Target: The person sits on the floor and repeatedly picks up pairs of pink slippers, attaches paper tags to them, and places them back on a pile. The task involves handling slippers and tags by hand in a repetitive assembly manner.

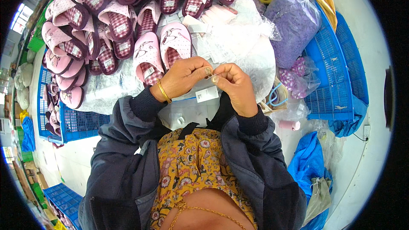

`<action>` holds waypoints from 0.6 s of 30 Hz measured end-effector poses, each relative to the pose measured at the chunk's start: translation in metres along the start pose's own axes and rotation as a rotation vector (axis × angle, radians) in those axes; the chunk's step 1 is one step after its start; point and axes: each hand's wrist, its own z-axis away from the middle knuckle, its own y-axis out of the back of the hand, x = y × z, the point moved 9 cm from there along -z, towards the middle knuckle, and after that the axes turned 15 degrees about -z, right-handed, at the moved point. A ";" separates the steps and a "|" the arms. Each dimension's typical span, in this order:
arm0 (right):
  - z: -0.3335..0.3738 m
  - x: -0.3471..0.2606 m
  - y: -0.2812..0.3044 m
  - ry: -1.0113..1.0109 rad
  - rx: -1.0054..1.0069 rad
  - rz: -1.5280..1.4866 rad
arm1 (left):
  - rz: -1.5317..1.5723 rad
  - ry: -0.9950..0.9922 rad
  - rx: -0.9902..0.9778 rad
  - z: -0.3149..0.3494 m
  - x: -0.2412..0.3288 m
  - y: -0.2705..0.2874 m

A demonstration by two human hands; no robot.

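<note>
My left hand (186, 78) and my right hand (235, 88) meet over the near edge of the table, fingertips pinched close together. Between them runs a thin pale string, its ends hidden by the fingers. Just below it is a white hang tag (207, 94); whether the string joins it is too small to tell. Beyond my left hand lies a pair of pink slippers, the left slipper (145, 50) and the right slipper (179, 36), with checked dark red insoles.
Many similar slippers (117, 15) crowd the table's left and far side. Clear plastic bags and pale cards (204, 47) lie in the middle. On the right stand a bag of purple material (292, 21) and blue crates (328, 76). Another blue crate (76, 123) holds slippers at left.
</note>
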 end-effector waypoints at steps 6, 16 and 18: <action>0.011 0.016 0.006 -0.057 -0.016 0.180 | -0.353 -0.223 0.111 0.009 0.011 -0.007; 0.009 -0.001 0.001 0.070 0.046 0.341 | -0.385 -0.271 0.168 0.007 0.029 0.002; 0.009 0.003 0.005 0.060 0.043 0.336 | -0.372 -0.294 0.136 0.004 0.032 0.006</action>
